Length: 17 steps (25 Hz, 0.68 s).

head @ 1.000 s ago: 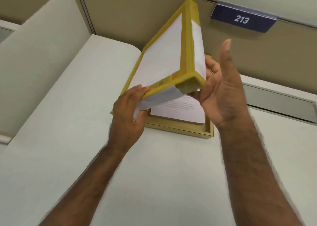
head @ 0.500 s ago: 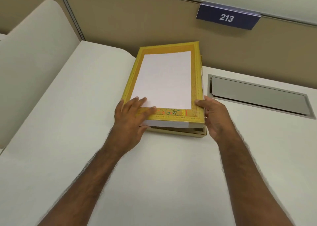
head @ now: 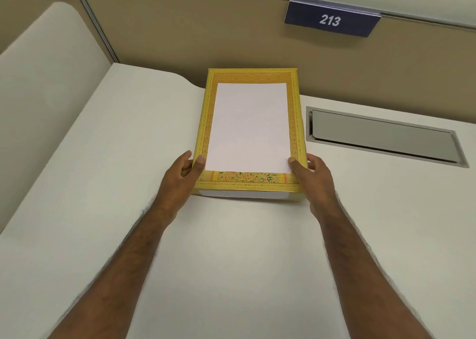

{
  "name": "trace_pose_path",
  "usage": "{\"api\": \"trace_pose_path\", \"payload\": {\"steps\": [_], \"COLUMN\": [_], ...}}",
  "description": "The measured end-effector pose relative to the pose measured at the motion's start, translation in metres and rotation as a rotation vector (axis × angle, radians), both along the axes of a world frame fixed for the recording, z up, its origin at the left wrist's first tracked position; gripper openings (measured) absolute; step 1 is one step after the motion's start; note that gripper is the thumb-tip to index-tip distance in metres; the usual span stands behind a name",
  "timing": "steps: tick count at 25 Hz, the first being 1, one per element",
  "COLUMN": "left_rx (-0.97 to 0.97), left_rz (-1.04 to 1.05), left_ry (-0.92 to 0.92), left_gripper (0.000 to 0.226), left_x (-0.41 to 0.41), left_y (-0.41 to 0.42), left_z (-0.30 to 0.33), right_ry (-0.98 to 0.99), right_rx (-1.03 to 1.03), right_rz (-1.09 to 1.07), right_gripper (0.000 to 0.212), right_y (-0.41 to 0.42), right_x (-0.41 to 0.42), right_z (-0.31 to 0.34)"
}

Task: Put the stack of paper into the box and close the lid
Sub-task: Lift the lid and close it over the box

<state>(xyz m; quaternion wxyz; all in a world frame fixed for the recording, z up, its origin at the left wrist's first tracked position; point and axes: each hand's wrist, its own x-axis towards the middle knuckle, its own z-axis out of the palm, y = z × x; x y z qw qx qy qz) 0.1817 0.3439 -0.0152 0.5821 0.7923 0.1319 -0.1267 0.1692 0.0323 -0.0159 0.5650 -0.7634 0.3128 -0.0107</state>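
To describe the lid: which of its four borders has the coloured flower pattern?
The near border, between the two hands; the other three carry only plain yellow-orange trim.

Yellow box (head: 251, 184) with lid (head: 293, 122) down, at desk's (head: 231, 248) far edge. Left hand (head: 180, 176) and right hand (head: 313, 181) gripping near corners.

Two bare forearms, no sleeves, hairy along both. Left hand (head: 180, 176) and right hand (head: 313, 176) bare: no rings, watch, gloves or bands. Nails short, trimmed.
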Motion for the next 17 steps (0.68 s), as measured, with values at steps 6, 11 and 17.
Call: {"api": "trace_pose_path", "payload": {"steps": [6,11,17], "left_rx": [0.047,0.042,0.069], "left_rz": [0.010,0.068,0.144], "left_ry": [-0.099,-0.116,-0.166], "left_gripper": [0.020,0.035,0.037], "left_x": [0.001,-0.011,-0.017], "left_y": [-0.005,-0.002,-0.005], "left_z": [-0.002,-0.014,-0.017], "right_ry": [0.064,0.081,0.028], "right_rx": [-0.119,-0.183,-0.382], "right_rz": [0.040,0.044,0.135], "right_gripper": [0.037,0.032,0.049], "right_y": [-0.002,0.000,0.010], "right_x": [-0.010,-0.032,-0.041], "right_z": [-0.005,-0.013,-0.021]}}
